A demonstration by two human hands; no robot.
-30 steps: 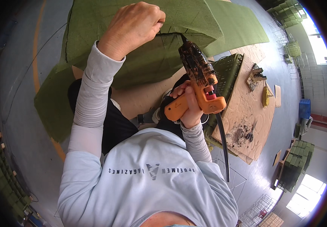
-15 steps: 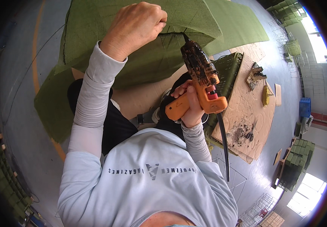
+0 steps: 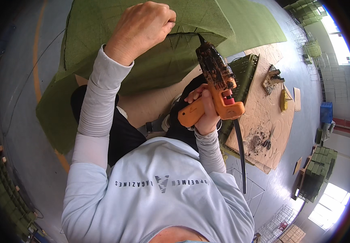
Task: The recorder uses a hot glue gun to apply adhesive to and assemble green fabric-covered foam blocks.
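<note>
My right hand is wrapped round the handle of an orange hot glue gun. Its front half is caked with dark glue, and a long black glue stick trails out of the back. The gun's nozzle meets a black line of glue along a fold of green mesh fabric. Left of the nozzle, my left hand is closed in a pinch on the mesh above that line; its fingertips are mostly hidden. Thin wires show through the mesh near the seam.
At my right, a cardboard sheet lies over a green crate. On it are scissors, a glue-stained block, a yellow object and dark glue smears. Wire racks and stacked green bundles stand farther right.
The nozzle and my right hand have shifted very slightly to the right along the seam. My left hand and the mesh have edged slightly left; both hands keep their hold.
</note>
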